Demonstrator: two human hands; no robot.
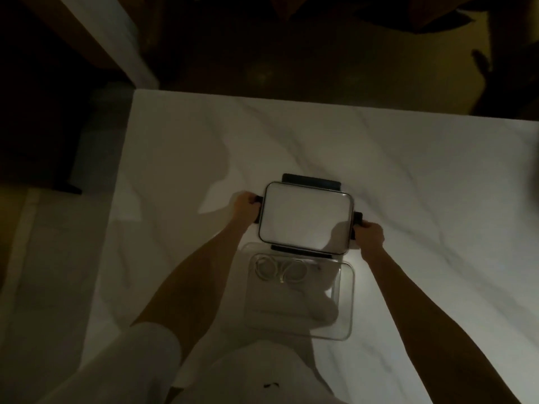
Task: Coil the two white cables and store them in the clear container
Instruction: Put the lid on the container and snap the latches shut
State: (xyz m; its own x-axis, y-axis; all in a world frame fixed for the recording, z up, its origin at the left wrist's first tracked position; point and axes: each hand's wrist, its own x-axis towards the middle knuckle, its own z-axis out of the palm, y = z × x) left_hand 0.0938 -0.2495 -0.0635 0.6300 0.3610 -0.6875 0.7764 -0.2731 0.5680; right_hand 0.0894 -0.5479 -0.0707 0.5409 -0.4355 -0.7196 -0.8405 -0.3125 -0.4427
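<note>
A clear rectangular container (348, 304) rests on the white marble table (423, 185) close to me. Two coiled white cables (280, 268) lie side by side in its far half. Above its far edge I hold the lid (303, 218), a clear panel with black clips on all sides. My left hand (246, 201) grips the left clip and my right hand (369, 236) grips the right clip. The lid covers the container's far rim.
The table's far edge and left edge border a dark floor. A pale wall or pillar (116, 39) rises at the far left. The room is dim, with shadows of my arms on the tabletop.
</note>
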